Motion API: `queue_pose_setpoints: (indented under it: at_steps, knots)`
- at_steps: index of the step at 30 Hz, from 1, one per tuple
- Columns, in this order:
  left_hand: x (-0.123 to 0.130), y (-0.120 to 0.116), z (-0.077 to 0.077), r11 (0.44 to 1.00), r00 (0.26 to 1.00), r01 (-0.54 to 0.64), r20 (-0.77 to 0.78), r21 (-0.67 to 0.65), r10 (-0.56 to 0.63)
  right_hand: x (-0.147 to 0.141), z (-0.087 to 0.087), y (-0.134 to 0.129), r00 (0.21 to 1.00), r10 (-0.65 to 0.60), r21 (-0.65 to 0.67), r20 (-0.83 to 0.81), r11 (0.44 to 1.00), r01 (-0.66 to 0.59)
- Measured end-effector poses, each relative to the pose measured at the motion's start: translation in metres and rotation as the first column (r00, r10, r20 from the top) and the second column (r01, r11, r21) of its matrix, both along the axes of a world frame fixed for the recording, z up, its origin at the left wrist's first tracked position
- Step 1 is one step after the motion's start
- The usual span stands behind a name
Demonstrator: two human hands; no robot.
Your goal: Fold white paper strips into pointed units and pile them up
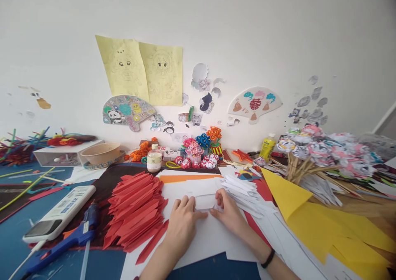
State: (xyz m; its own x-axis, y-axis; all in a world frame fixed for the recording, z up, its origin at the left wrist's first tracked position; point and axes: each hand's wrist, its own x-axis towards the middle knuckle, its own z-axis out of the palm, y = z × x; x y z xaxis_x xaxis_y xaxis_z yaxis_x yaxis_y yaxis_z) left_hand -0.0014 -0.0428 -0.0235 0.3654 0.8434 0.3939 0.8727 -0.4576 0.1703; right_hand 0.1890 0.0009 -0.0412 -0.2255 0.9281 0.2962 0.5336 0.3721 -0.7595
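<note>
A small piece of white paper [205, 202] with a fold along its upper edge lies between my hands. My left hand [183, 221] is at its left edge, the fingers curled down onto it and the thumb along the near side. At the right edge, my right hand [229, 210] pinches the paper between fingers and thumb. Beneath both hands are larger white sheets [198, 247]. Folded red paper strips [136, 210] are heaped left of my left hand. Folded white paper strips [243, 195] form a pile just beyond my right hand.
A blue glue gun [83, 230] and a white power strip [60, 214] lie at left. Yellow sheets [337, 226] and paper flowers on sticks [297, 168] occupy the right. A small bottle [154, 159], a bowl [100, 154] and colourful flower crafts [202, 145] stand along the wall.
</note>
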Motion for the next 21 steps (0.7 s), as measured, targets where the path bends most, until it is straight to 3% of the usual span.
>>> queue_pose_setpoints:
  at_steps: [15, 21]
  knots:
    - [-0.011, -0.014, 0.007, 0.994, 0.994, -0.108, -0.019, -0.011, 0.107, 0.011, 0.008, 0.004, 0.998, 0.061, -0.098, -0.014, 0.993, -0.062]
    - [-0.012, -0.017, 0.009, 0.993, 0.993, -0.119, -0.002, -0.015, 0.119, 0.013, 0.012, 0.001, 0.996, 0.08, -0.044, 0.025, 0.996, -0.079]
